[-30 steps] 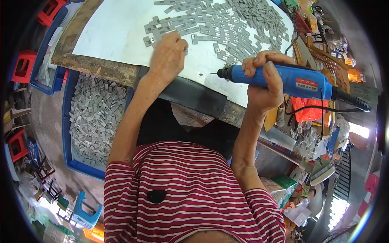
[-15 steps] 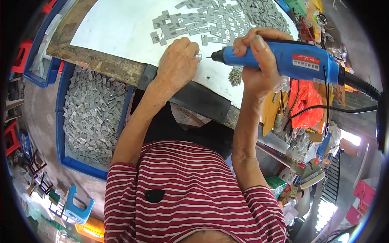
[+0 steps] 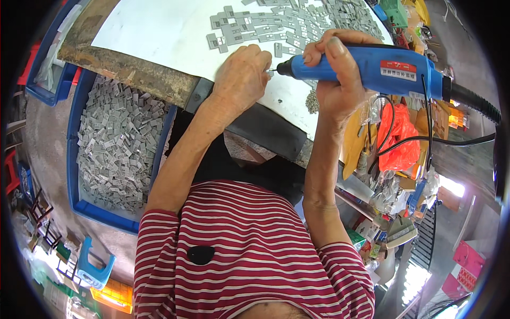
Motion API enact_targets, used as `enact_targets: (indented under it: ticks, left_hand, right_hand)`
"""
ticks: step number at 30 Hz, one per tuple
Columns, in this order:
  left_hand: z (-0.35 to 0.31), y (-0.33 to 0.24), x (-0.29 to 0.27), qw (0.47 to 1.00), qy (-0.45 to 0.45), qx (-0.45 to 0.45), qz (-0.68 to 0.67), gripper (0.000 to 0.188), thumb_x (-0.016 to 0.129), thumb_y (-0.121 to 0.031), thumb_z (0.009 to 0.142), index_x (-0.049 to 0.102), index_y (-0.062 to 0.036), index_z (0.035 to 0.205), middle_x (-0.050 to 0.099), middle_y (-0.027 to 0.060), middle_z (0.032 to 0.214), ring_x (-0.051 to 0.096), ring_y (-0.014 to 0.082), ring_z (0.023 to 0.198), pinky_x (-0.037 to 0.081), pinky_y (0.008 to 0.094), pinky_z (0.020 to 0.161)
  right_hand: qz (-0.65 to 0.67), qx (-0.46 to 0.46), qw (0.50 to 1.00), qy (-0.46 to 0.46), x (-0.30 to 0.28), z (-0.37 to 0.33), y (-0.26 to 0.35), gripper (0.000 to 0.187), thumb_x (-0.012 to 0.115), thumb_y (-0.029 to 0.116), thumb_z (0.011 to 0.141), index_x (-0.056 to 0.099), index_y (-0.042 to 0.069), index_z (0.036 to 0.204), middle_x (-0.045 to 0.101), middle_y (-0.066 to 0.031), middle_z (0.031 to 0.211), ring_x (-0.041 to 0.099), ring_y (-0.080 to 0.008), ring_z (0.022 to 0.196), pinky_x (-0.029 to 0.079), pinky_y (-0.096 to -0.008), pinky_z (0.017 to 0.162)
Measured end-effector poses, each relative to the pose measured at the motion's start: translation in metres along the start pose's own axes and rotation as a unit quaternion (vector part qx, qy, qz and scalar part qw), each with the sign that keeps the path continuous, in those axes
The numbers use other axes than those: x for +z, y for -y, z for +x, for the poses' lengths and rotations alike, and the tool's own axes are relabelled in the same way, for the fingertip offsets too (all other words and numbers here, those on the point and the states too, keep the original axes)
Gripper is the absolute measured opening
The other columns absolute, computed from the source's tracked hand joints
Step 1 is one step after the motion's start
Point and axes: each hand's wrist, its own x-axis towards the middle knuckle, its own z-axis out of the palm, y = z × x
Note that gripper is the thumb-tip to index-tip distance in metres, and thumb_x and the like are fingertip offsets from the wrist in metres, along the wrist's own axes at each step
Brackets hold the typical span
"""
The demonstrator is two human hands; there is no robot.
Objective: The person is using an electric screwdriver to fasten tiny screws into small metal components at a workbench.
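Observation:
My right hand [image 3: 340,74] is wrapped round a blue electric screwdriver [image 3: 388,68], held level with its black nose pointing left. Its thin tip reaches the fingertips of my left hand [image 3: 243,74], which pinch a small grey metal piece [image 3: 271,73]. Most of that piece is hidden by my fingers. Just beyond, many flat grey metal pieces [image 3: 249,24] lie in rows on the white sheet [image 3: 154,32]. A little pile of tiny screws [image 3: 312,101] sits on the sheet below the screwdriver.
At my left a blue bin [image 3: 74,175] is heaped with grey metal pieces [image 3: 119,143]. The worn table edge [image 3: 133,74] carries a dark strip [image 3: 265,127] before me. A red plastic bag [image 3: 398,138] and black cables [image 3: 441,141] crowd the right. A blue stool [image 3: 95,266] stands lower left.
The screwdriver tip and the small grey piece in my left fingers have come together; a gap lay between them before. The view has shifted slightly.

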Motion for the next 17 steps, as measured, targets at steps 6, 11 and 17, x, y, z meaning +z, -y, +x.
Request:
enact_targets:
  ticks: [6,11,17]
  left_hand:
    - [-0.0007,0.0016,0.0019,1.000,-0.003,0.005,0.004,0.015,0.067,-0.003,0.066,0.057,-0.0027,0.077,0.053,0.0101,0.079,0.054,0.0265,0.081,0.046,0.0353,0.072]
    - [-0.0008,0.0012,0.0018,1.000,-0.009,0.010,0.008,0.015,0.066,-0.002,0.065,0.057,-0.0026,0.077,0.053,0.0100,0.079,0.054,0.0264,0.080,0.046,0.0354,0.071]
    - [-0.0014,0.0041,0.0054,0.999,-0.031,0.022,-0.016,0.019,0.066,0.000,0.066,0.051,-0.0020,0.077,0.051,0.0111,0.075,0.053,0.0278,0.074,0.044,0.0365,0.066]
  right_hand:
    - [-0.011,0.009,1.000,-0.002,0.0011,0.0004,-0.0008,0.018,0.063,-0.001,0.072,0.052,-0.004,0.085,0.057,-0.0108,0.066,0.057,-0.0167,0.052,0.048,-0.0280,0.051]
    - [0.003,0.006,1.000,0.001,0.0013,0.0010,-0.0036,0.018,0.063,-0.001,0.072,0.053,-0.004,0.086,0.057,-0.0108,0.065,0.057,-0.0166,0.051,0.048,-0.0282,0.051]
    - [-0.058,0.005,0.998,0.010,-0.0018,0.0009,-0.0040,0.018,0.063,-0.001,0.072,0.053,-0.004,0.088,0.058,-0.0115,0.066,0.060,-0.0186,0.054,0.050,-0.0289,0.054]
